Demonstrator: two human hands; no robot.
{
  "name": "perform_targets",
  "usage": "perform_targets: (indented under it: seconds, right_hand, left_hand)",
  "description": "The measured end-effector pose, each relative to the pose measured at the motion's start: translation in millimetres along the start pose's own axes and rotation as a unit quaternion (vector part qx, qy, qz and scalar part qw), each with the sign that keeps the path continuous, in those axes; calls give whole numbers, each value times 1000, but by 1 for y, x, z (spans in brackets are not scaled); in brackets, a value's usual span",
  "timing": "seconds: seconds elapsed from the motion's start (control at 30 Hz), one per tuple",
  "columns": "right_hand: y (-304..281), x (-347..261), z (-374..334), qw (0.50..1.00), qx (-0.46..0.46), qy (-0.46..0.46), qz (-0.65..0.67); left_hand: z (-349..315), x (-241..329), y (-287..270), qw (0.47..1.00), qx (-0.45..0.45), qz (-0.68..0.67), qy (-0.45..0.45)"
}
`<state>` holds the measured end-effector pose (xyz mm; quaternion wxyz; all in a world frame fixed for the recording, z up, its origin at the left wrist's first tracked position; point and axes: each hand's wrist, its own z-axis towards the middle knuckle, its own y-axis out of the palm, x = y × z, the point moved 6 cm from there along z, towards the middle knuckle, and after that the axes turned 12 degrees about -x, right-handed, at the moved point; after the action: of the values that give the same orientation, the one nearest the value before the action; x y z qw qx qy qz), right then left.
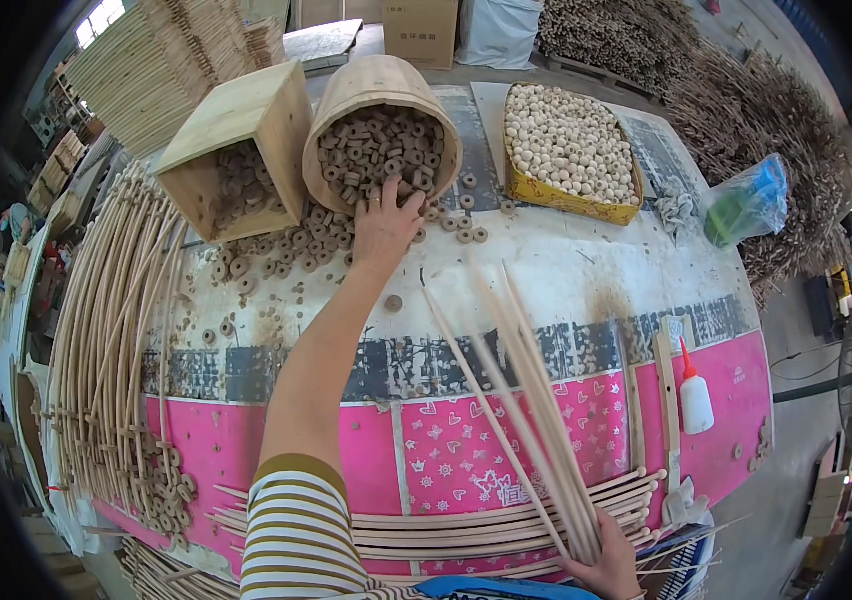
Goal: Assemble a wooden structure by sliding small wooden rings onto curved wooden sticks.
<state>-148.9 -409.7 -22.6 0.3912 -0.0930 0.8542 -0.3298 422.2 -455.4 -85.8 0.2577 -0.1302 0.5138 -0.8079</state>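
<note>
My left hand (386, 225) reaches to the mouth of a round wooden bucket (346, 95) tipped on its side. Its fingers are apart, with the tips among small brown wooden rings (376, 150) that fill the bucket and spill out onto the table. Several thin pale wooden sticks (551, 430) fan up and away from my right hand (608, 562), which is closed around their lower ends at the near edge. Some of these sticks are blurred by motion. More sticks with small knobs on their ends (406, 535) lie crosswise beside that hand.
A square wooden box (236, 110) with more rings lies left of the bucket. Pale wooden beads fill a yellow tray (576, 207) at the far right. Long sticks with rings (111, 340) line the left side. A red-tipped white glue bottle (696, 402) lies at the right.
</note>
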Motion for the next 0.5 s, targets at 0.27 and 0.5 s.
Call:
perform_targets:
  seconds: [0.27,0.5]
  right_hand:
    - [21,3,4,997,-5,73,-39]
    - [2,17,13,993,1,-68,-92]
  left_hand:
    - [-29,-9,-19,995,8,-101,1]
    - [-67,-33,-43,978,-29,-207,-14]
